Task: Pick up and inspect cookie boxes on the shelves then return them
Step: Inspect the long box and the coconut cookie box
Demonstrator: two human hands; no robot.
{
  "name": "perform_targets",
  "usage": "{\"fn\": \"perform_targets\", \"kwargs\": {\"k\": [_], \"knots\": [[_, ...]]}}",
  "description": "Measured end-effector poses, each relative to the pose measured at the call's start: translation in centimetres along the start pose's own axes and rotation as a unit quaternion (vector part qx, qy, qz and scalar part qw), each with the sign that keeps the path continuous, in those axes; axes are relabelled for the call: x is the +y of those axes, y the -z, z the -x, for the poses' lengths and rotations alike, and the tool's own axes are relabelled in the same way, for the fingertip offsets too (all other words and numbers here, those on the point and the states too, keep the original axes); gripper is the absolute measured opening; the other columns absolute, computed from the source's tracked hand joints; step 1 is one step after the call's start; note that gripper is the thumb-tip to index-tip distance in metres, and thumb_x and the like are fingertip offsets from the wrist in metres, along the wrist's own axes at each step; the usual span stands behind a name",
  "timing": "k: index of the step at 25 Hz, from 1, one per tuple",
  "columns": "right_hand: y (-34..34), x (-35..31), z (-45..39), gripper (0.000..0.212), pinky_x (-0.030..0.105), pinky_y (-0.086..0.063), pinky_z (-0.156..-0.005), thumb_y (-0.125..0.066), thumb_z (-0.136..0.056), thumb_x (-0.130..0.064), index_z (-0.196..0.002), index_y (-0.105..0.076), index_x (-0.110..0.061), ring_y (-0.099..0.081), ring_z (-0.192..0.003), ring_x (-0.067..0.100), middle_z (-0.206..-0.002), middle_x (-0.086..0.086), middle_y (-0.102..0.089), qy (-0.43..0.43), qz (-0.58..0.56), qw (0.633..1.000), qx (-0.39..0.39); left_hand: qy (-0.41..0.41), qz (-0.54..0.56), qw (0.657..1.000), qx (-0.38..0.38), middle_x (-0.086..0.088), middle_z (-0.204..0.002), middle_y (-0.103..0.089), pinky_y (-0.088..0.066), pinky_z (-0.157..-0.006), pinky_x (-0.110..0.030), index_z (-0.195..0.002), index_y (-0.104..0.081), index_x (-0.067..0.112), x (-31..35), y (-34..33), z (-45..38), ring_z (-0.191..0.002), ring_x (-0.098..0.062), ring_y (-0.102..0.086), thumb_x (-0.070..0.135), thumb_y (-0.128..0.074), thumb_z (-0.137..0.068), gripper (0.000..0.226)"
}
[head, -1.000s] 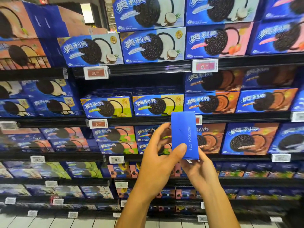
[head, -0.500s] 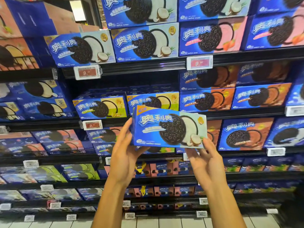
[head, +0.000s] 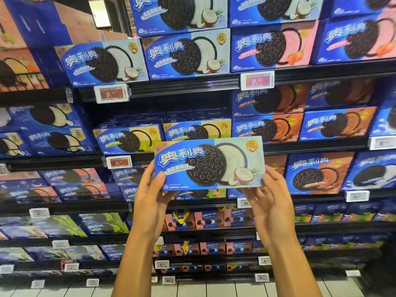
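Head view: stocked shelves (head: 192, 86) behind box (head: 209, 163).

a red price tag (head: 111, 93) reading 9 hangs at upper left, a second red tag (head: 257, 80) further right and a little higher, a third (head: 119, 162) lower down at left of centre. pale tags (head: 356, 195) sit along the right side and small white ones (head: 162, 264) line the lowest rows, their print too blurred to read. brown cartons (head: 81, 24) are stacked top left, beside a bright light panel (head: 102, 13). a black wire guard (head: 23, 79) stands at far left. pale floor tiles (head: 214, 290) run along the bottom.
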State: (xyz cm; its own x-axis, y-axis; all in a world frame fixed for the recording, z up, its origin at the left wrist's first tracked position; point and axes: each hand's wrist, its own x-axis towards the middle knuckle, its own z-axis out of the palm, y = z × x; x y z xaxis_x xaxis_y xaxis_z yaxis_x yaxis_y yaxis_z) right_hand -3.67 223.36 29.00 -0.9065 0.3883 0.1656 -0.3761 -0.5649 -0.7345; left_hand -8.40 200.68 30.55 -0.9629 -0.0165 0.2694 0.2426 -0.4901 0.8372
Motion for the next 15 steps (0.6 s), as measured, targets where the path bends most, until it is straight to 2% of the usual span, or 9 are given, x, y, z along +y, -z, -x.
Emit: {"fn": "perform_targets", "kwargs": {"k": [2,5,7,9,11,13,15], "knots": [[-0.1,0.0,0.1,0.044,0.041,-0.056,-0.097,-0.064,-0.087,-0.028,-0.130,-0.057,-0.018,-0.067,-0.113,0.026,-0.127,0.012,-0.069,-0.004,-0.015,1.000,-0.016,0.007,0.008,1.000,0.001,-0.009,-0.138,-0.059,-0.060,-0.081,-0.035,-0.143,-0.047,0.020,0.1,0.2,-0.2,-0.111,-0.020,-0.063,0.024,-0.058,-0.090,0.054],[-0.2,-0.1,0.2,0.063,0.035,-0.054,-0.100,-0.068,-0.086,-0.033,-0.143,-0.048,-0.015,-0.063,-0.121,0.025,-0.134,0.012,-0.065,-0.019,-0.044,0.998,-0.046,0.004,0.010,1.000,-0.006,-0.012,-0.138,-0.058,-0.058,-0.083,-0.038,-0.142,-0.048,0.019,0.1,0.3,-0.2,-0.114,-0.024,-0.060,0.028,-0.061,-0.091,0.053],[-0.4,-0.1,0.5,0.060,0.036,-0.054,-0.100,-0.071,-0.086,-0.037,-0.138,-0.055,-0.011,-0.062,-0.120,0.025,-0.135,0.013,-0.063,-0.020,-0.040,0.996,-0.071,0.002,0.011,1.000,-0.011,-0.010,-0.136,-0.060,-0.059,-0.081,-0.035,-0.141,-0.049,0.019,0.2,0.3,-0.1,-0.112,-0.023,-0.062,0.029,-0.059,-0.091,0.052],[-0.6,-0.3,0.6,0.047,0.039,-0.056,-0.093,-0.070,-0.086,-0.037,-0.126,-0.064,-0.013,-0.065,-0.110,0.025,-0.128,0.014,-0.066,-0.018,-0.036,0.995,-0.087,0.003,0.006,1.000,-0.018,-0.008,-0.135,-0.061,-0.058,-0.082,-0.035,-0.142,-0.049,0.020,0.2,0.2,0.0,-0.112,-0.022,-0.063,0.030,-0.058,-0.092,0.052],[-0.8,-0.4,0.7,0.053,0.042,-0.057,-0.090,-0.069,-0.084,-0.036,-0.128,-0.060,-0.008,-0.064,-0.104,0.027,-0.125,0.016,-0.066,-0.012,-0.038,0.996,-0.081,0.015,-0.001,1.000,-0.022,-0.006,-0.134,-0.062,-0.059,-0.084,-0.037,-0.142,-0.049,0.020,0.1,0.3,-0.2,-0.111,-0.020,-0.064,0.030,-0.058,-0.093,0.051],[-1.1,-0.6,0.8,0.065,0.045,-0.057,-0.092,-0.069,-0.083,-0.035,-0.136,-0.050,-0.001,-0.063,-0.108,0.029,-0.126,0.016,-0.066,0.001,-0.028,0.997,-0.067,0.039,-0.014,0.999,-0.016,-0.004,-0.129,-0.065,-0.059,-0.085,-0.041,-0.139,-0.051,0.020,-0.2,0.4,-0.6,-0.109,-0.019,-0.066,0.029,-0.056,-0.092,0.048],[-1.7,-0.8,1.0,0.065,0.041,-0.058,-0.089,-0.070,-0.084,-0.033,-0.137,-0.048,-0.003,-0.066,-0.110,0.026,-0.123,0.012,-0.070,0.029,0.007,0.998,-0.055,0.058,-0.049,0.997,-0.001,-0.003,-0.122,-0.069,-0.060,-0.081,-0.039,-0.130,-0.059,0.019,-0.7,0.6,-1.3,-0.105,-0.017,-0.067,0.025,-0.056,-0.095,0.035]]}}
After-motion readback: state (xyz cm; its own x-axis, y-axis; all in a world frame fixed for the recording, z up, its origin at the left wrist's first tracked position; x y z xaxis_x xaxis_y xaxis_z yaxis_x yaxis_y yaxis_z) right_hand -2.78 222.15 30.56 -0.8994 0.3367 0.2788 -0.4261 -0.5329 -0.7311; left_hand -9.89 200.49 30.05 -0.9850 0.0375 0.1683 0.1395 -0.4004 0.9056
